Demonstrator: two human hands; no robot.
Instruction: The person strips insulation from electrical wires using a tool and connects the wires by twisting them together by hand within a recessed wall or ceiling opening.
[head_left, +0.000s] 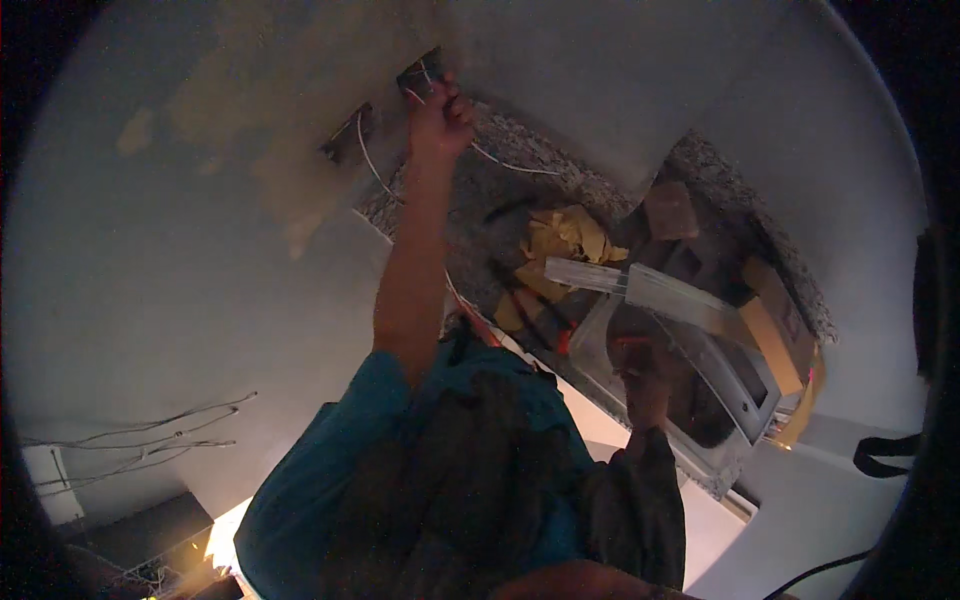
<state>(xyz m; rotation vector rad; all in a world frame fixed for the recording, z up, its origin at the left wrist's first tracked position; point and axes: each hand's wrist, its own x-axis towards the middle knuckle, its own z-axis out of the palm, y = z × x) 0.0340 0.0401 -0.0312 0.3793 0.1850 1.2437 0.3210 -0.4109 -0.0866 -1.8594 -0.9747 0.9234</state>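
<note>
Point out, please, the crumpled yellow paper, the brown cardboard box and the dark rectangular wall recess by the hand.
Crumpled yellow paper [568,233]: head view, middle of the heap.
Brown cardboard box [770,343]: head view, its lighter long side.
Dark rectangular wall recess [412,76]: head view, its left part.

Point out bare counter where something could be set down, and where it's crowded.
Likely room: the dark counter between the left forearm and the yellow paper, below the white cable, though a dark object lies there and the light is dim. Crowded: around the foot, where pale strips and a cardboard box sit.
</note>
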